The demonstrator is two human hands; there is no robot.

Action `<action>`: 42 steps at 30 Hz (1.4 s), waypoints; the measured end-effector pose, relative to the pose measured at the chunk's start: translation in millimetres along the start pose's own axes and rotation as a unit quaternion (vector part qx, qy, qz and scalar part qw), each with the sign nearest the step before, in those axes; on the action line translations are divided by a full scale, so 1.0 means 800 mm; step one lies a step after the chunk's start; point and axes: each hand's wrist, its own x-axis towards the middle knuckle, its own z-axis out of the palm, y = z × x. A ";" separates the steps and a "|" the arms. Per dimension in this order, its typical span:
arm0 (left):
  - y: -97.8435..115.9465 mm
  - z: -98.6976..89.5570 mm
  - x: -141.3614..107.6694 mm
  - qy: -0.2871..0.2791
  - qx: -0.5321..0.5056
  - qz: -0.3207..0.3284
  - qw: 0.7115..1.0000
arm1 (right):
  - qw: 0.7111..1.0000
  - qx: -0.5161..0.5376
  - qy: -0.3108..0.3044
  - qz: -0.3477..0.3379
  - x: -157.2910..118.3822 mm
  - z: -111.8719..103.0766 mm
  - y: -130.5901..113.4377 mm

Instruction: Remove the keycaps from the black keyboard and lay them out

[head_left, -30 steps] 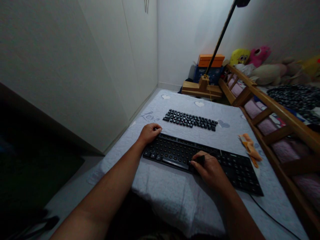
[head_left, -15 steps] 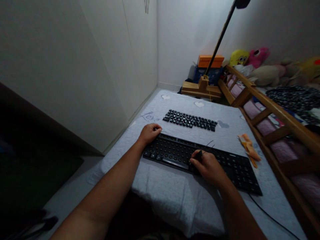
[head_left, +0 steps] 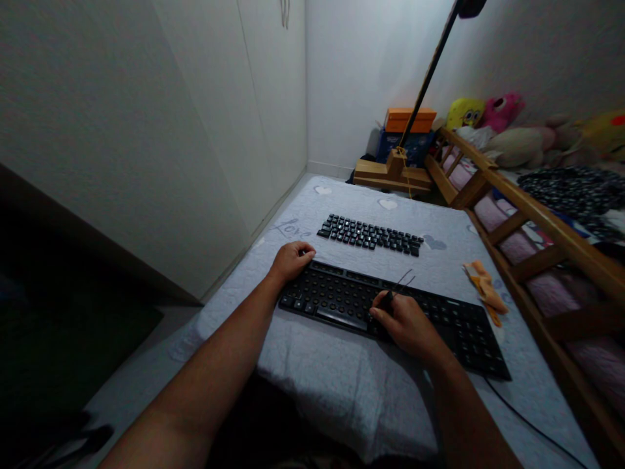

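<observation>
A black keyboard (head_left: 332, 293) lies on the cloth-covered table; many key positions on its left part show bare round mounts, while the spacebar and a few bottom-row keys are in place. My left hand (head_left: 293, 259) grips its far left corner, fingers curled over the edge. In my right hand (head_left: 403, 326), closed over the lower middle of the keyboard, is a keycap puller (head_left: 389, 298), its two thin wires pointing up and away. What lies under the right hand is hidden. Beyond the keyboard, loose black keycaps (head_left: 368, 234) sit in rows.
An orange cloth-like item (head_left: 486, 286) lies on the right of the table (head_left: 336, 384). The keyboard's cable (head_left: 527, 417) runs off toward the lower right. A wooden bed rail (head_left: 517, 202) borders the right side, a white cabinet (head_left: 219, 130) the left. A lamp stand (head_left: 393, 172) is behind.
My right hand shifts very slightly, and the puller's wires tilt a little more upward. The left hand keeps its hold on the keyboard corner.
</observation>
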 end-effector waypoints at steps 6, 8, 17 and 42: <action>0.001 0.000 -0.001 -0.002 0.005 -0.003 1.000 | 1.000 -0.003 -0.006 0.002 0.002 -0.001 0.000; 0.002 0.000 -0.002 -0.001 0.005 -0.004 1.000 | 1.000 -0.006 -0.012 0.003 0.002 -0.002 0.000; 0.003 -0.001 -0.002 -0.002 0.004 -0.002 1.000 | 1.000 -0.006 -0.016 0.004 0.003 -0.002 0.000; 0.010 -0.003 -0.005 0.033 0.033 0.021 0.999 | 0.995 0.090 0.049 0.007 -0.003 -0.006 0.001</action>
